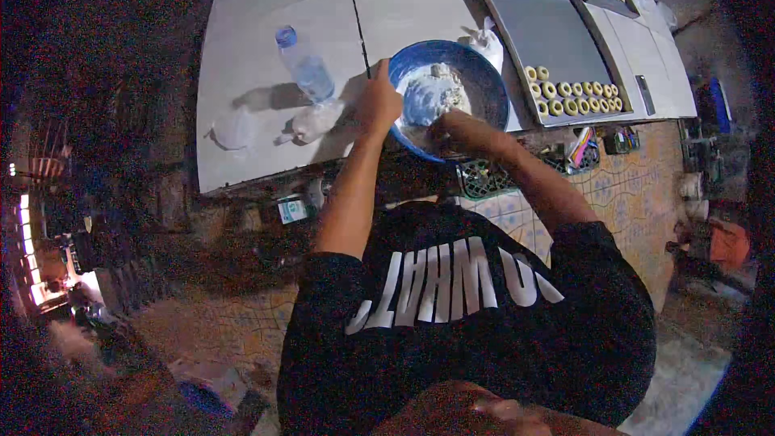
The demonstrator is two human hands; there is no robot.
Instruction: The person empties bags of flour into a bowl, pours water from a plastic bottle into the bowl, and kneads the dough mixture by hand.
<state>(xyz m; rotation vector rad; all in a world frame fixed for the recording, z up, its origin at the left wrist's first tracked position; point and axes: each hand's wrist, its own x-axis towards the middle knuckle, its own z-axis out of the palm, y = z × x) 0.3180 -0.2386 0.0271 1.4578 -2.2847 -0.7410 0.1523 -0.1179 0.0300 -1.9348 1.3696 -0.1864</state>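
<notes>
One blue basin (489,93) sits at the near edge of the white table (266,0); my left hand (381,102) grips its rim, while my right hand (458,131) reaches in at the white powder (434,87), fingers too hidden to tell open from closed.

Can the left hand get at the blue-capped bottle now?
Probably yes, though the left hand would first have to let go of the blue bowl; nothing seems to stand between that hand and the bottle.

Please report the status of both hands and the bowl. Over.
Left hand gripping blue bowl at left rim. Right hand inside, by white powder. Blue-capped plastic bottle left of bowl, not blocking.
</notes>
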